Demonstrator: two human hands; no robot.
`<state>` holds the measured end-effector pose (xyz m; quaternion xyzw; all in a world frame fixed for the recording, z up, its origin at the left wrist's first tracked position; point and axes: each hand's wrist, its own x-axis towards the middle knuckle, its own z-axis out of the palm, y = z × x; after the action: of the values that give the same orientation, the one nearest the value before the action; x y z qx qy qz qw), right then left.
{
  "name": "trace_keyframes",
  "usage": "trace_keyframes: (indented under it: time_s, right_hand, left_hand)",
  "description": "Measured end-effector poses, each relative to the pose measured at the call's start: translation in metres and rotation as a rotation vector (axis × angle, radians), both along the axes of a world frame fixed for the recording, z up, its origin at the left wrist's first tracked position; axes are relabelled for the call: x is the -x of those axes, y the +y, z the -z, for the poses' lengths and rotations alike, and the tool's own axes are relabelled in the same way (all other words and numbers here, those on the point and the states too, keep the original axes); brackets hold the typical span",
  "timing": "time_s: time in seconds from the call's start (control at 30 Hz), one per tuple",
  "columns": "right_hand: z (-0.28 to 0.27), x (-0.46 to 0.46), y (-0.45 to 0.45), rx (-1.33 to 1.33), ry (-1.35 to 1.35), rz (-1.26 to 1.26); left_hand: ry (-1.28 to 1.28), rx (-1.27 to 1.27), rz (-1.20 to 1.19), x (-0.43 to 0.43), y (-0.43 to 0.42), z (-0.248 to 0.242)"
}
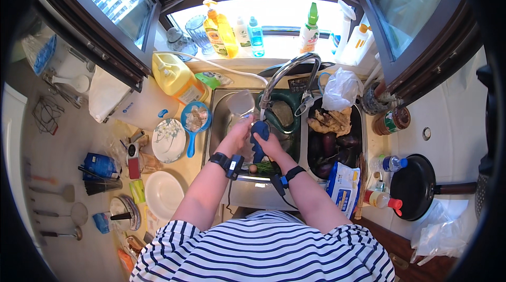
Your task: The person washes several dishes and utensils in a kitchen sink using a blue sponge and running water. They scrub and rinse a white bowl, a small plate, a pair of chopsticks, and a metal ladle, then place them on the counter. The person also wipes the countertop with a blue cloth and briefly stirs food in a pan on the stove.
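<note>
Over the left basin of the steel sink (212, 123), my right hand (270, 143) grips a dark blue cloth (259, 135) under the running tap (272, 84). My left hand (240, 133) is closed around the lower end of a clear plastic item (241, 104), perhaps a container or lid; its full shape is unclear. Below the hands, green vegetable stalks (265, 167) and a small round brownish thing (253, 168) lie in the basin. A dark green basin or strainer (293, 125) stands behind the tap.
Eggplants (329, 145) and ginger-like roots (332, 121) fill the right basin. Left of the sink are a blue strainer ladle (191, 143), a floral plate (168, 140) and a white bowl (164, 195). A wipes pack (342, 189) and frying pan (413, 187) lie right. Bottles (221, 36) line the sill.
</note>
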<state>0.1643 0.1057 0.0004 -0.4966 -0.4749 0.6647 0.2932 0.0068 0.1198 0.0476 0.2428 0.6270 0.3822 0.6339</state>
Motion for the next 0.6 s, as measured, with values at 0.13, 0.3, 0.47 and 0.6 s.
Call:
trace_keyframes:
  time_s: [0.13,0.3,0.47,0.6]
  right_hand:
    - [0.005,-0.015,0.011,-0.169,-0.045,-0.179]
    - [0.029,-0.039,0.021,-0.106,-0.229,-0.075]
    - [0.036,-0.020,0.015,0.505,0.384,0.456]
    - [0.038,0.016,0.024,0.652,0.856,0.470]
  left_hand:
    - [-0.237,-0.042,-0.126,0.008,0.004,-0.006]
    - [-0.223,-0.211,-0.524,0.010,-0.001,-0.025]
    - [-0.269,-0.334,-0.755,0.000,-0.017,-0.027]
    - [-0.420,-0.339,-0.892,-0.010,-0.034,-0.009]
